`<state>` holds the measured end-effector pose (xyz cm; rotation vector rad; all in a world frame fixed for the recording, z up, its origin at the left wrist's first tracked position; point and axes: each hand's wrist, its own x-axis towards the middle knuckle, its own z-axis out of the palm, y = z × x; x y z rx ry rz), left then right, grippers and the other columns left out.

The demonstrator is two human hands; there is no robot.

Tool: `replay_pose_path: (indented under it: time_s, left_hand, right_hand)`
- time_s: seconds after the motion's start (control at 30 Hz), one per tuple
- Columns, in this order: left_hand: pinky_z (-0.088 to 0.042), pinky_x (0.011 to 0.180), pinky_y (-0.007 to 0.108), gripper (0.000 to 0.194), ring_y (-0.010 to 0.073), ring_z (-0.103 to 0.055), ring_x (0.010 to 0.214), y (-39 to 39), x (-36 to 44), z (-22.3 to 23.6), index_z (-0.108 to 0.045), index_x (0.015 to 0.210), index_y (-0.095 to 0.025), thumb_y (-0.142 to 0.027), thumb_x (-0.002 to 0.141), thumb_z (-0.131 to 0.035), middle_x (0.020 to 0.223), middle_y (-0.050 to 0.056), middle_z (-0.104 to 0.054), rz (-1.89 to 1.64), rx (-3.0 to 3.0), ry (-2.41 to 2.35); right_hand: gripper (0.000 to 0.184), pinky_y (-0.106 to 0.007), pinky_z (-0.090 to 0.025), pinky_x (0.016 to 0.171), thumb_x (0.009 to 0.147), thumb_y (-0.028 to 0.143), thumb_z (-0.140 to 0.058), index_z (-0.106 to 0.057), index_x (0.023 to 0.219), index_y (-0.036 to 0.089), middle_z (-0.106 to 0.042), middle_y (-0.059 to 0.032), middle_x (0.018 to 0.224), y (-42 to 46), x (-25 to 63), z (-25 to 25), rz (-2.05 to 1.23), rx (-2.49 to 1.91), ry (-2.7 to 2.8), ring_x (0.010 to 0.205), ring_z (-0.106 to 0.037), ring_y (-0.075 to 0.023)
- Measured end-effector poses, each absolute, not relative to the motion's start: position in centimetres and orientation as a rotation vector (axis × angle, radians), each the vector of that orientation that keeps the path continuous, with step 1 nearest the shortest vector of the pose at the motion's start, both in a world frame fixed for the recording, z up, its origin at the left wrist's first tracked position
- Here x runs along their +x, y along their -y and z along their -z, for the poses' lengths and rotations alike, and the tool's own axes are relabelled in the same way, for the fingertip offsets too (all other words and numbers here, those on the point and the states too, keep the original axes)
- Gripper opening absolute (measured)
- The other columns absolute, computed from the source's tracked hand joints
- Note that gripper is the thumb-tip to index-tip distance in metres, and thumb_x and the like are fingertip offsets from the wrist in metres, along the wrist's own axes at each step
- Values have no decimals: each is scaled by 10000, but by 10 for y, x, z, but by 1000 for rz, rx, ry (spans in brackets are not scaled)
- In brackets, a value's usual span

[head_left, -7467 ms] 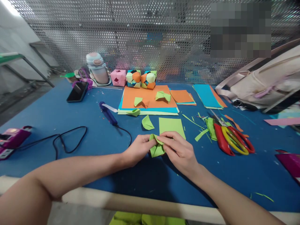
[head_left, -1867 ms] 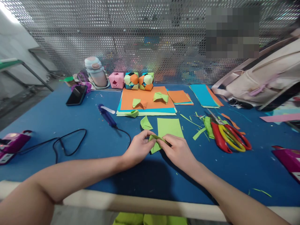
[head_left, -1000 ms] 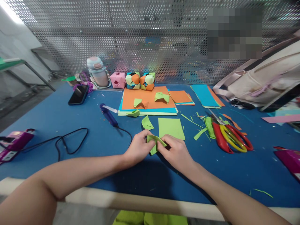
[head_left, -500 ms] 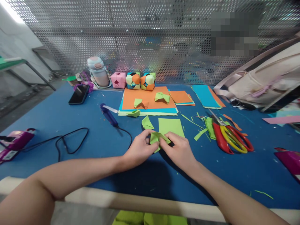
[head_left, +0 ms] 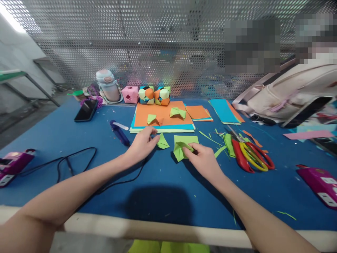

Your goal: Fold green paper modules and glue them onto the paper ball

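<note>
My right hand (head_left: 204,158) pinches a folded light-green paper piece (head_left: 180,151) between thumb and fingers. It is held in front of a flat green paper square (head_left: 193,138). My left hand (head_left: 140,144) is over the table to the left, thumb and forefinger apart. Close by its thumb lies another folded green piece (head_left: 163,141); I cannot tell whether they touch. Behind it, on the orange sheets (head_left: 165,114), stand a green-and-orange folded piece (head_left: 154,120) and a green one (head_left: 178,112).
A blue glue gun (head_left: 119,133) with its cord lies left. Red-and-yellow scissors (head_left: 249,153) rest right, by green scraps (head_left: 229,144). Folded paper cubes (head_left: 146,95), a bottle (head_left: 108,86) and a phone (head_left: 86,110) stand or lie behind. A bag (head_left: 286,91) is at the right.
My left hand has let go of the folded green piece and moved up and left, now covering a small green piece there. My right hand keeps the piece, slightly turned.
</note>
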<state>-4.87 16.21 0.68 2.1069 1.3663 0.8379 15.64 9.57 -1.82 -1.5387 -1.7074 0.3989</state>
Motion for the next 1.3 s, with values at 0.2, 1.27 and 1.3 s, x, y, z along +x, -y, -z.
replay_pose_path:
  time_s: [0.2,1.27,1.3]
  left_hand:
    - [-407,605,246,220,118,-512,609,-170,-49,10,-545,965,-148,-252,772,-523,797,20,-613,-776,2033,-1352]
    - [-442,671,216,256,106,-563,727,-126,-25,17,-599,909,-136,-100,656,-604,827,14,-630,-820,1266,-899]
    - [-447,682,219,267,108,-565,736,-125,-25,17,-608,919,-135,-96,655,-597,841,18,-633,-815,1236,-880]
  right_hand:
    - [204,-212,-298,491,771,278,-505,-554,601,177,-409,46,513,-97,152,19,-418,-1587,1686,495,-337,-90]
    - [99,-260,-362,594,790,287,-534,-525,732,208,-558,11,695,-96,138,26,-421,-1514,1677,617,-479,-138]
    - [108,-262,-358,597,785,290,-536,-519,717,207,-549,12,687,-96,138,25,-409,-1517,1676,621,-473,-139]
